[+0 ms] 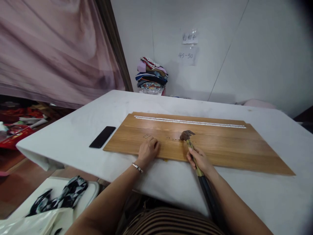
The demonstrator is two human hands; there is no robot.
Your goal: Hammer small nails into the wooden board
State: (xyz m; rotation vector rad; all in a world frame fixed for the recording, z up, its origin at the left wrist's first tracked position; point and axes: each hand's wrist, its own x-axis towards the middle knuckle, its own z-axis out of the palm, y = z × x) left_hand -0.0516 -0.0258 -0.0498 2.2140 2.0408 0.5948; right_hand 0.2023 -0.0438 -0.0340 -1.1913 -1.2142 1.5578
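A wooden board (pixel 234 150) lies flat on the white-covered table. My right hand (pixel 199 160) is closed round the handle of a claw hammer (pixel 187 134), whose rusty head is over the middle of the board. The dark lower handle runs back along my forearm. My left hand (pixel 148 149), with a silver bracelet (pixel 137 167) at the wrist, rests on the board with fingers curled together; whatever they may hold is hidden. Just beyond it lie several loose nails (pixel 146 136). A row of small nail heads or marks (pixel 172 138) runs between the left hand and the hammer head.
Two white measuring strips (pixel 190 122) lie along the board's far side. A black phone (pixel 102 137) is on the table (pixel 73 130) left of the board. Folded cloths (pixel 152 76) are stacked by the wall, and a stool (pixel 91 192) with cloth stands at the lower left.
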